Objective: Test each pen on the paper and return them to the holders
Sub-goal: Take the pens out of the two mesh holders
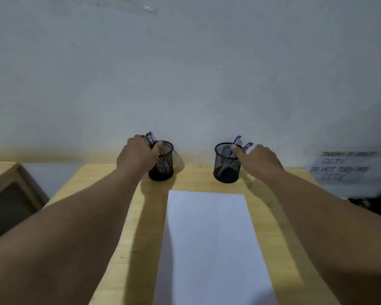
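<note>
Tabletop (273,216) is narrow, light wood. Its far edge butts the wall (185,62) at 12 o'clock, the left edge runs diagonally down from about 10 o'clock, and the right edge is mostly hidden under the right forearm. Paper (209,243), one white sheet, lies centred, running from mid-table to the near edge at 6 o'clock. Bare wood strips flank it on both sides, and a thin strip separates its far edge from the holders.

Count: two black mesh holders. Left holder (164,164) at 11 o'clock of the paper, right holder (227,164) at 1 o'clock, well apart with clear tabletop between them. Both stand upright near the wall.

Black pens (150,137): a bunch in the left holder, exact count unreadable. Blue pens (237,140): at least two caps visible above the right holder's rim, with more shafts showing through the mesh.

Left hand (138,154) reaches forward with the arm extended. Its fingers are curled around the tops of the black pens at the holder's 9 o'clock rim, thumb on the rim. Right hand (259,160) mirrors it, fingers pinched on the blue pens at the right holder's 3 o'clock rim.

Off-table: wooden frame (11,194) at 9 o'clock, handwritten CCTV notice (348,168) at 3 o'clock, blurred.
</note>
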